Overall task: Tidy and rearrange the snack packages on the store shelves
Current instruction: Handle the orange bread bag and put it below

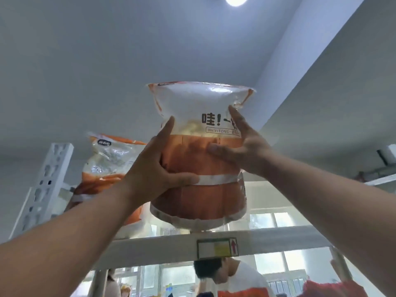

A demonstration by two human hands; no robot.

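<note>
Overhead, your left hand [158, 168] and right hand [240, 146] clasp a big orange-and-clear snack bag [201, 151] from either side, fingers reaching up its flanks and thumbs pressed across the front. It stands upright with its base at the front edge of the top shelf [171, 243], just above a label holder [217, 248]. Just to its left a second snack bag [107, 163] leans on the same shelf, beside a white slotted upright [46, 179]. Below the shelf, another person [231, 279] is partly visible.
</note>
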